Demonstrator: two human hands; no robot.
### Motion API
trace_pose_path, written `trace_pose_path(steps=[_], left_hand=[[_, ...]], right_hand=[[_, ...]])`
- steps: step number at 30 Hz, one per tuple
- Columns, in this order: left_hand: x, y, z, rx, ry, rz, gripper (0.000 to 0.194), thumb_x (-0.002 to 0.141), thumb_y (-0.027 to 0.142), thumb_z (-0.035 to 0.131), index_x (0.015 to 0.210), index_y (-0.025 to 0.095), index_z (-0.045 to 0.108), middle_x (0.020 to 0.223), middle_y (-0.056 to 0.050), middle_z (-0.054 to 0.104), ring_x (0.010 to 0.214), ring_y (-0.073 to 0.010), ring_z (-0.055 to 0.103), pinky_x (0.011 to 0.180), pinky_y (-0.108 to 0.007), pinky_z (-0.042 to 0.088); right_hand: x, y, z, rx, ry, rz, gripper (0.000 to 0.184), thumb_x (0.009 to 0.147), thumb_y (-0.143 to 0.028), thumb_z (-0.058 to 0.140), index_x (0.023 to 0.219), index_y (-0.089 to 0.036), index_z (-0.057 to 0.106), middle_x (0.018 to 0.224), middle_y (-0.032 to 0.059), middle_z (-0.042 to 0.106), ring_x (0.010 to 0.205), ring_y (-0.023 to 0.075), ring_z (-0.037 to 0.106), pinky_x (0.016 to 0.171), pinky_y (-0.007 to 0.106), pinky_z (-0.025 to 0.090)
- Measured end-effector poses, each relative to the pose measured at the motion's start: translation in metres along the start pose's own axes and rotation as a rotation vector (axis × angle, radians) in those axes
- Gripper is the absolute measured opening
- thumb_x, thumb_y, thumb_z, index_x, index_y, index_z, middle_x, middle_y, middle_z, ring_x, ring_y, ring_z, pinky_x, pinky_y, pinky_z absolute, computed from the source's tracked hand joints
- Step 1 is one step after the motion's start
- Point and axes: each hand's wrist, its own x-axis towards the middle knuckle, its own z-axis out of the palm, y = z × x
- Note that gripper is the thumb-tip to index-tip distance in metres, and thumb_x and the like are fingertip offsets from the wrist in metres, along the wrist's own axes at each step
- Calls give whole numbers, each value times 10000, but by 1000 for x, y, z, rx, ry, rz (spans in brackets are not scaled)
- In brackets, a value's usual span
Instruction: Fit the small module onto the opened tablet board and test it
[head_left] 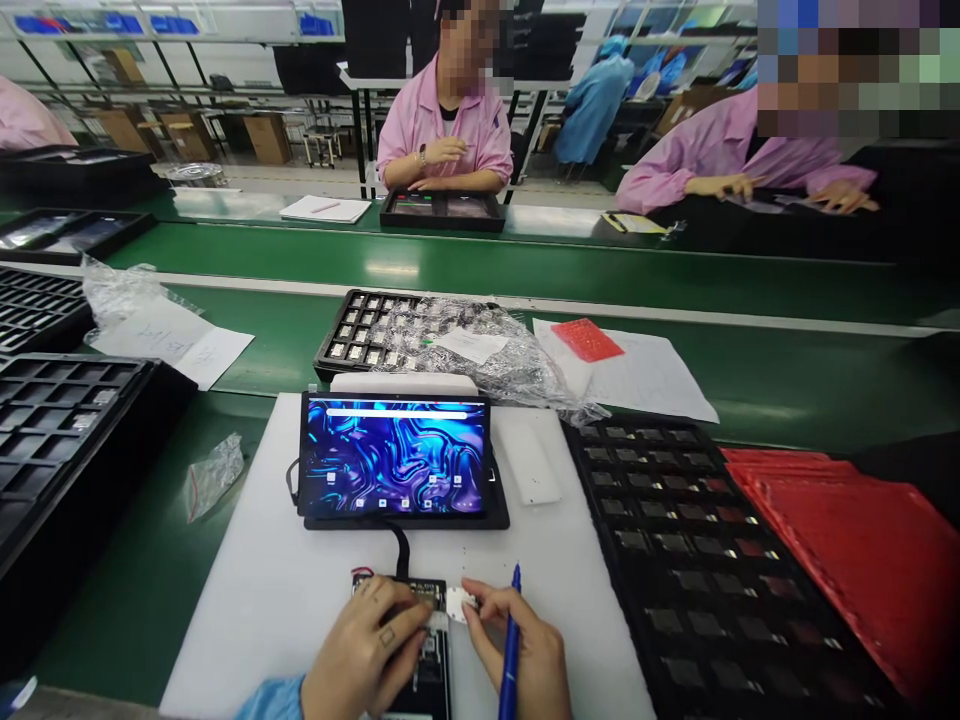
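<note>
An opened electronic device with a bare circuit board (429, 652) lies on the white foam mat (247, 560) in front of me. My left hand (371, 645) bends over it, fingers curled together at the board's upper part; what they pinch is hidden. Between thumb and forefinger, my right hand (525, 645) pinches a small white part (457, 604) at the board's right edge. A blue pen (511, 640) is tucked through the same hand. From the board, a black ribbon cable (401, 550) runs up to a lit tablet screen (396, 455) propped on a black stand.
On the right are a black tray of small parts (675, 540) and red bubble bags (847, 560). Behind the screen sits a plastic-wrapped tray (360, 335). Black trays (67, 430) stand left. Across the green bench (420, 255), people in pink work at trays.
</note>
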Motion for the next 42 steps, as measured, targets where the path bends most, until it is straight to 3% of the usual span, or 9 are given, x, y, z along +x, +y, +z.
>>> trace_pose_path(steps=[14, 22, 29, 37, 42], left_hand=[[0, -2, 0, 2, -7, 20, 232, 902, 79, 443, 1061, 128, 604, 868, -100, 611, 777, -198, 602, 664, -332, 546], [1, -1, 0, 127, -35, 80, 282, 924, 133, 400, 1111, 176, 608, 856, -87, 580, 705, -194, 583, 595, -337, 528], [-3, -3, 2, 177, -99, 61, 278, 947, 215, 387, 1125, 206, 600, 871, -84, 535, 702, -209, 570, 563, -345, 516], [-2, -3, 5, 201, -146, 49, 308, 883, 167, 489, 1169, 234, 581, 882, -79, 517, 684, -220, 562, 540, -365, 508], [-1, -3, 2, 195, -120, 52, 293, 925, 205, 414, 1171, 217, 573, 881, -89, 541, 703, -228, 582, 546, -376, 524]], right_hand=[[1, -3, 0, 41, -36, 6, 295, 798, -434, 651, 619, -239, 521, 827, 74, 774, 704, 207, 746, 664, 258, 619], [8, 0, -8, -72, -151, -115, 180, 789, -211, 632, 630, -231, 548, 871, 86, 780, 755, 236, 753, 655, 255, 617], [7, -3, -7, -68, -118, -138, 173, 787, -181, 604, 637, -234, 537, 849, 72, 781, 737, 223, 754, 660, 248, 613], [8, -5, -6, -58, -114, -144, 137, 787, -169, 602, 669, -228, 569, 847, 78, 780, 733, 216, 754, 668, 226, 606], [9, -11, -4, -76, -94, -175, 150, 802, -190, 592, 660, -224, 560, 819, 83, 780, 676, 201, 755, 638, 204, 600]])
